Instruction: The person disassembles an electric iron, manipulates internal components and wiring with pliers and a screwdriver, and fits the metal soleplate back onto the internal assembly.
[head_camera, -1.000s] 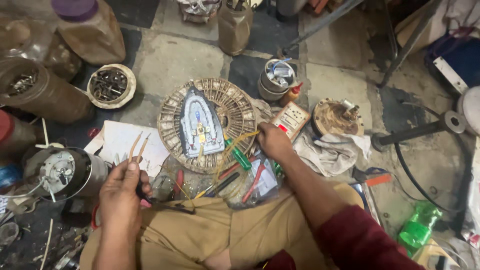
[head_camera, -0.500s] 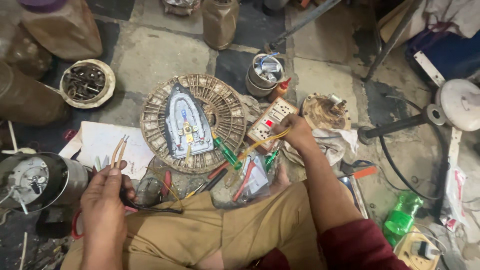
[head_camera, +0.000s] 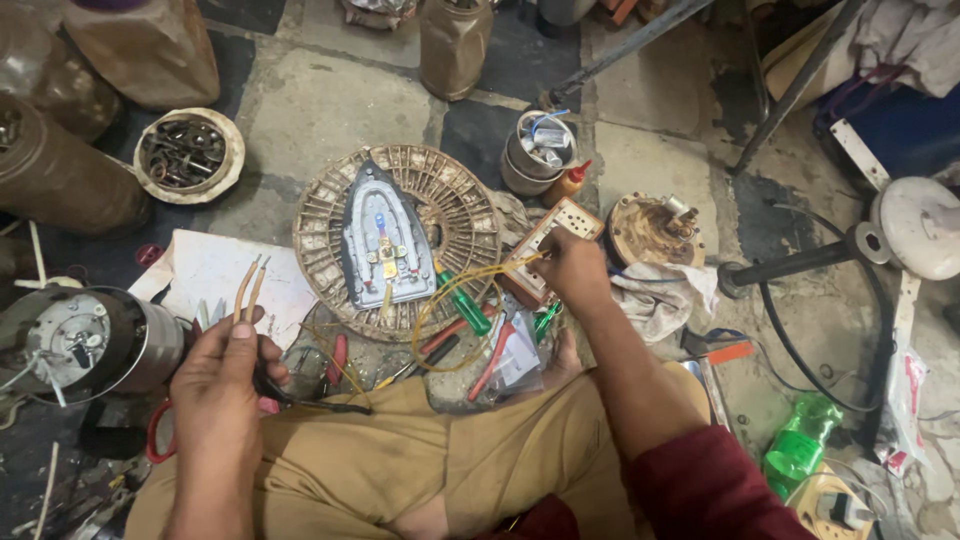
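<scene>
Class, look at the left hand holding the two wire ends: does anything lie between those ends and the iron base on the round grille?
Nothing visible blocks the way. The left hand holds the wire ends over white paper; only that paper and the grille rim lie between them and the iron base.

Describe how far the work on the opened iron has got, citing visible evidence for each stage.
Done: the iron lies with its cover off, terminals bare, on a round grille. In hand: the left hand holds two probe leads upright; the right hand touches the switch board, a yellow wire looping from it. Left: the leads are not yet on the iron, which remains uncovered.
</scene>
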